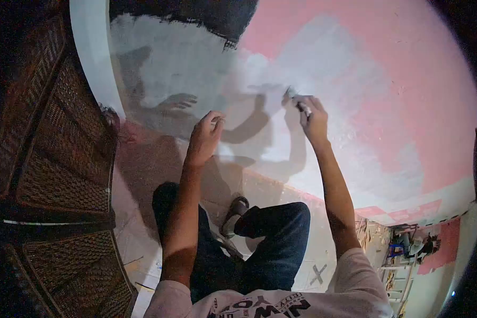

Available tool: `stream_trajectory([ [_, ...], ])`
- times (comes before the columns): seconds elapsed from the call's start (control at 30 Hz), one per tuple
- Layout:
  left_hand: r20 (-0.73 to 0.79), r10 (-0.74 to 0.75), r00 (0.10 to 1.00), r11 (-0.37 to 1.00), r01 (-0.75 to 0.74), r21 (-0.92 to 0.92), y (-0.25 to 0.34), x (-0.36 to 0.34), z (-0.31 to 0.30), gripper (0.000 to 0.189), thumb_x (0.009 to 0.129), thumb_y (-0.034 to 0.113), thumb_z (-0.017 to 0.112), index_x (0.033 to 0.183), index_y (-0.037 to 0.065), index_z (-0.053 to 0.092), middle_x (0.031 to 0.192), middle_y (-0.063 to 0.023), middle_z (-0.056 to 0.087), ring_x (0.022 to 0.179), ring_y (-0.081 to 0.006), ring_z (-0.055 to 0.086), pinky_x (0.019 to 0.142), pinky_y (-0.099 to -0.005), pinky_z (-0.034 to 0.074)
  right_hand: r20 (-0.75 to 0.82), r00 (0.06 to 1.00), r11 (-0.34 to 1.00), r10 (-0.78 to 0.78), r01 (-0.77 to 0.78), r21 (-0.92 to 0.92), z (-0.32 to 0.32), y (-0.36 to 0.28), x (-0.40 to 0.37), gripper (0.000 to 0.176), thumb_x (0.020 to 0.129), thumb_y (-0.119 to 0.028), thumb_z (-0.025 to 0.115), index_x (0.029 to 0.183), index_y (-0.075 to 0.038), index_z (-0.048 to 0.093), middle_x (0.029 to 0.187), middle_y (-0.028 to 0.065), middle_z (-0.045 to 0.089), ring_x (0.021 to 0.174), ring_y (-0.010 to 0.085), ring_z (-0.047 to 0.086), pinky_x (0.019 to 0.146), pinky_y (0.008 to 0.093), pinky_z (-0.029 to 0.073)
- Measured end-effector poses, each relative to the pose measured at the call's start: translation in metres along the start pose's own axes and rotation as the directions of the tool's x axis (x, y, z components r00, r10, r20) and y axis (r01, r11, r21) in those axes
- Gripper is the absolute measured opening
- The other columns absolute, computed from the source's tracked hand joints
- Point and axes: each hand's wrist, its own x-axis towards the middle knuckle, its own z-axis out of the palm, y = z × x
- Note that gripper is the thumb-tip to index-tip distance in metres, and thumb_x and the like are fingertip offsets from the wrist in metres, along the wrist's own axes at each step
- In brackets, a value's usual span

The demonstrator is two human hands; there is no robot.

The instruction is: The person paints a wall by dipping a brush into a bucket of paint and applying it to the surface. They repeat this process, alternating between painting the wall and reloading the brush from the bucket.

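In the head view my right hand [315,121] is closed around a small paintbrush [290,95], its tip up against the white-coated part of the wall [328,63]. Most of the handle is hidden by my fingers. My left hand [204,139] is raised further left, in front of the grey area of the wall, with its fingers curled in toward the thumb. Something pale shows at those fingertips, too small to make out. Shadows of my arms and hands fall across the painted surface between them.
Dark woven panels [69,132] stand along the left, beside a white upright post [93,53]. Black paint [196,13] covers the wall's top; pink [418,79] surrounds the white. My bent legs [275,233] are over the tiled floor. A blue chair [396,249] and clutter lie far right.
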Motion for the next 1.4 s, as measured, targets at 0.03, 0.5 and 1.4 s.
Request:
stream_trajectory([
  [0.03,-0.003,-0.023,1.0,1.0,0.023,-0.018,-0.001,-0.003,0.002,0.027,0.105,0.023,0.057,0.119,0.001,0.064,0.114,-0.0193,0.071,0.111,-0.0321,0.069,0.091,-0.0413,0.056,0.069,0.998,0.999,-0.012,0.01,0.041,-0.01,-0.006,0.004,0.035,0.081,0.009,0.062,0.109,-0.01,0.074,0.115,0.0134,0.071,0.101,0.0342,0.068,0.091,0.0389,0.054],
  [0.5,0.033,-0.012,0.999,1.0,0.011,0.013,0.006,-0.001,0.003,0.03,0.108,0.026,0.054,0.122,0.002,0.064,0.117,-0.0175,0.071,0.104,-0.0314,0.071,0.091,-0.0412,0.054,-0.182,0.982,0.932,-0.051,-0.018,-0.361,-0.039,0.041,0.031,0.036,0.084,0.0,0.066,0.117,-0.015,0.073,0.123,0.0155,0.066,0.116,0.0351,0.061,0.095,0.043,0.053],
  [1.4,0.126,-0.016,0.992,0.955,-0.022,0.297,-0.024,-0.016,-0.01,0.039,0.107,0.034,0.055,0.124,0.001,0.065,0.114,-0.0181,0.071,0.105,-0.0319,0.068,0.091,-0.0424,0.053,0.007,0.968,0.915,0.252,-0.241,0.322,-0.029,0.017,-0.107,0.028,0.086,0.005,0.065,0.11,-0.006,0.072,0.112,0.0157,0.071,0.105,0.0339,0.068,0.092,0.0416,0.055],
])
